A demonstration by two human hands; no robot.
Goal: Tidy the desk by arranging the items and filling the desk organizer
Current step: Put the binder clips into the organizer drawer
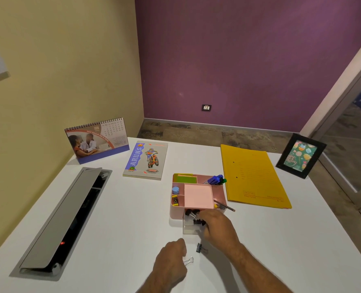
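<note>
Pink desk organizer (198, 196) is seen at frame centre on the white surface (133, 218), its clear drawer (189, 228) pulled out. Right hand (217, 228) is curled over the drawer's black binder clips (193, 213); grip cannot be told. Left hand (171, 259) pinches a clip (188, 261), lower centre.

Dim, warm, even light; soft shadows lie close under the calendar (97, 140) and organizer (196, 195). Wide-angle bending curves the surface (133, 208) edges. The hands look slightly soft.

Pink desk organizer (218, 188), clear drawer (189, 228) open, holding black binder clips (193, 213).
</note>
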